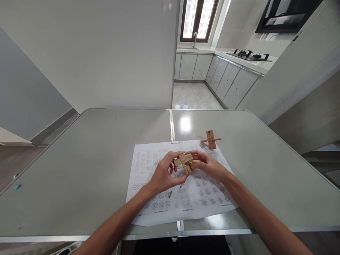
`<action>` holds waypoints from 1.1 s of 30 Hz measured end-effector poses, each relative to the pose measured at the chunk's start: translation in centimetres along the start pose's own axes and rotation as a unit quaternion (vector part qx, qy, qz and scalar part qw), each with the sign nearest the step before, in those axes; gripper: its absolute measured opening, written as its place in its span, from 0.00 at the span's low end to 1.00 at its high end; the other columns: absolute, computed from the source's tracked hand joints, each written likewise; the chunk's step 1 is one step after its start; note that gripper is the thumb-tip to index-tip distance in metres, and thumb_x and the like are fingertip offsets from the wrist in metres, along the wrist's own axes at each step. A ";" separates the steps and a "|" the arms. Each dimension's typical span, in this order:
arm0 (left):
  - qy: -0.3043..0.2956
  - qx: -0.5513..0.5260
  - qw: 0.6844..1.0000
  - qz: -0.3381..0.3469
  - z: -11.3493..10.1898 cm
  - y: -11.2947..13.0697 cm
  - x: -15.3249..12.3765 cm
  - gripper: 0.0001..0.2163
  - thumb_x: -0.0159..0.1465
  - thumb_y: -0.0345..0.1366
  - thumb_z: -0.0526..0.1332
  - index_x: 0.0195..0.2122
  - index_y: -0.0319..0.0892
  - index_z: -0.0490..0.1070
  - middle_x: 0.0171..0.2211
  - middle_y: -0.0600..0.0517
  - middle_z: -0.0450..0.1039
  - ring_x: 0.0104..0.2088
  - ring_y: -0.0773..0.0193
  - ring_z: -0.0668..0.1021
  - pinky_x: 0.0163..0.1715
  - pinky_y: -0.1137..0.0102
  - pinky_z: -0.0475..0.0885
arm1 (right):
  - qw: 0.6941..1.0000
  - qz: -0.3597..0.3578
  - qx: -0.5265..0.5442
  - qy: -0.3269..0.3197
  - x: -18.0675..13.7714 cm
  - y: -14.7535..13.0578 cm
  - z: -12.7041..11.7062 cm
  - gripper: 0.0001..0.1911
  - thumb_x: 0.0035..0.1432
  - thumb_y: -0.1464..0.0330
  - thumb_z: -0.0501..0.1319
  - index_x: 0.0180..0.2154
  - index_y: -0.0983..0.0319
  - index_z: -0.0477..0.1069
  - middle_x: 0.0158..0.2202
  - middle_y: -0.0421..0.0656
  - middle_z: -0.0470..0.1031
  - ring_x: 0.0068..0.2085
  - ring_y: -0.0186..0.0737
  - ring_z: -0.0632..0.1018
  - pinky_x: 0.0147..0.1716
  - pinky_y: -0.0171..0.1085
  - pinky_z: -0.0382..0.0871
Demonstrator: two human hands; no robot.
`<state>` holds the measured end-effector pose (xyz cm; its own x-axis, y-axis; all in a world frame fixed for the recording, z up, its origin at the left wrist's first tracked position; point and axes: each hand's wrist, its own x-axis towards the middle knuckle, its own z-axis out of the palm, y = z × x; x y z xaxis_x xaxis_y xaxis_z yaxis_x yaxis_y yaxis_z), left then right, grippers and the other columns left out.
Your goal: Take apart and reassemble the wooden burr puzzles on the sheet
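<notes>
Between my two hands is a wooden interlocking puzzle, made of several light-brown notched blocks fitted crosswise. My left hand grips it from the left, with the thumb below and the fingers at its upper edge. From the right, my right hand pinches a block at its side. Both hands are just above a printed instruction sheet covered in small line drawings. Beyond my right hand, at the sheet's top right corner, stands another wooden piece, a flat block crossed by a thin rod.
The sheet lies on a grey folding table with a metal seam down its middle. Past the far edge are a white wall and a kitchen with a gas hob. A small teal object lies at the far left.
</notes>
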<state>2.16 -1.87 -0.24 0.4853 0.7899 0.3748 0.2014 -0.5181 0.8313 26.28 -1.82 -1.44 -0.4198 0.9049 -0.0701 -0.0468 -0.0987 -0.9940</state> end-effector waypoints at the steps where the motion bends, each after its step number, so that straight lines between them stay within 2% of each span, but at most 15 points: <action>1: -0.003 0.008 1.000 0.005 0.0 0.0 0.0 0.33 0.58 0.31 0.71 0.65 0.53 0.67 0.48 0.51 0.74 0.31 0.68 0.71 0.28 0.72 0.73 | 1.000 -0.006 -0.003 -0.001 0.0 0.0 0.1 0.28 0.60 0.50 0.72 0.57 0.56 0.75 0.53 0.49 0.82 0.51 0.49 0.82 0.53 0.49 0.78; 7: -0.012 0.053 0.998 0.019 -0.1 -0.3 -0.1 0.34 0.59 0.31 0.70 0.66 0.54 0.65 0.47 0.50 0.74 0.31 0.66 0.72 0.29 0.70 0.73 | 1.000 -0.016 -0.008 0.017 0.1 0.0 0.7 0.27 0.58 0.50 0.73 0.53 0.57 0.74 0.49 0.49 0.82 0.48 0.50 0.83 0.48 0.49 0.80; 14: -0.023 0.100 0.994 0.045 0.0 -0.6 -0.2 0.33 0.61 0.34 0.70 0.68 0.55 0.64 0.47 0.50 0.75 0.33 0.65 0.73 0.31 0.69 0.74 | 0.999 -0.009 -0.021 0.037 -0.1 -0.4 1.3 0.23 0.58 0.56 0.74 0.50 0.56 0.74 0.46 0.45 0.81 0.47 0.47 0.83 0.48 0.46 0.80; 20: -0.036 0.113 0.992 0.046 0.1 -0.5 -0.2 0.36 0.61 0.35 0.71 0.70 0.58 0.63 0.49 0.49 0.75 0.37 0.61 0.79 0.33 0.67 0.77 | 0.999 -0.016 -0.033 0.026 -0.1 -0.4 1.7 0.23 0.57 0.55 0.74 0.49 0.57 0.73 0.45 0.45 0.80 0.43 0.45 0.82 0.43 0.43 0.79; 26: -0.041 0.108 0.992 0.042 0.1 -0.4 -0.1 0.36 0.61 0.36 0.71 0.70 0.58 0.65 0.51 0.48 0.73 0.38 0.61 0.78 0.32 0.67 0.77 | 0.999 -0.026 -0.045 -0.001 -0.1 -0.1 1.8 0.26 0.58 0.51 0.73 0.52 0.57 0.72 0.42 0.43 0.78 0.40 0.43 0.80 0.39 0.40 0.77; 30: -0.038 0.087 0.995 0.022 0.0 -0.2 0.0 0.35 0.61 0.36 0.71 0.69 0.59 0.66 0.51 0.49 0.74 0.37 0.61 0.77 0.32 0.68 0.76 | 0.998 -0.038 -0.056 0.001 -0.2 -0.5 1.8 0.28 0.64 0.44 0.66 0.53 0.56 0.71 0.42 0.44 0.80 0.41 0.45 0.82 0.41 0.43 0.79; 33: -0.014 0.054 0.998 -0.001 -0.1 -0.1 0.2 0.33 0.60 0.36 0.72 0.67 0.57 0.69 0.50 0.49 0.75 0.35 0.64 0.76 0.30 0.70 0.74 | 0.998 -0.044 -0.046 0.005 -0.4 -1.2 1.7 0.27 0.69 0.43 0.60 0.55 0.56 0.70 0.45 0.46 0.82 0.43 0.47 0.85 0.45 0.48 0.82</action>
<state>2.16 -1.60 -0.19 0.5080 0.7823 0.3606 0.2914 -0.5500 0.7827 24.96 -2.80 -0.03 -0.4088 0.9124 0.0174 -0.0002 0.0190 -0.9998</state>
